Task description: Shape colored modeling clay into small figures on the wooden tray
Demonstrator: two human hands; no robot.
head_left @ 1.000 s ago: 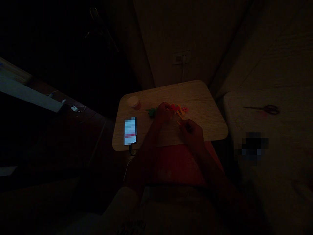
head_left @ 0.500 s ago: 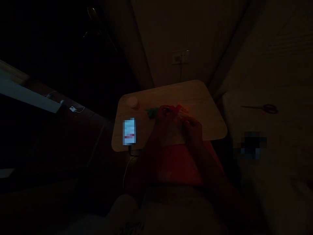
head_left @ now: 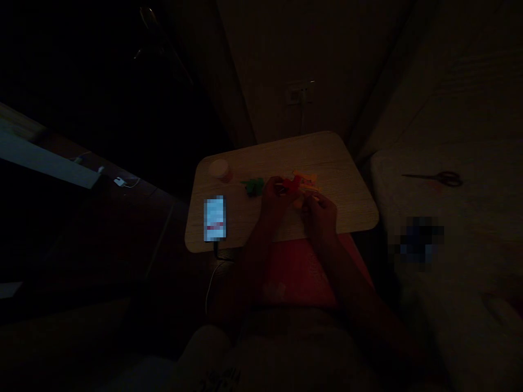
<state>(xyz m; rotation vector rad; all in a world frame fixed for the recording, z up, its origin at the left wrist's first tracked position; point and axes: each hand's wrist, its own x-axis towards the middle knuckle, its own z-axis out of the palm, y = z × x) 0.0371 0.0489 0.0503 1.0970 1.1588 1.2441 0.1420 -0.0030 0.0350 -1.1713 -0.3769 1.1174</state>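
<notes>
The room is very dark. My left hand (head_left: pixel 274 197) and my right hand (head_left: pixel 320 213) meet over a small wooden table (head_left: pixel 343 163). The left hand's fingers are curled round a small red piece (head_left: pixel 291 185). My right hand is pinched closed beside it, on something too small to make out. Orange and yellow pieces (head_left: pixel 307 179) lie on the table just beyond the hands. A green piece (head_left: pixel 254 185) lies to the left of my left hand.
A lit phone (head_left: pixel 214 219) with a cable lies on the table's left front. A small pink-lidded cup (head_left: pixel 221 170) stands at the back left. Scissors (head_left: pixel 441 178) lie on the bed to the right. A wall socket (head_left: pixel 297 93) is behind the table.
My right hand has moved up from the table's front towards the left hand, and the two now work close together on the small pieces.
</notes>
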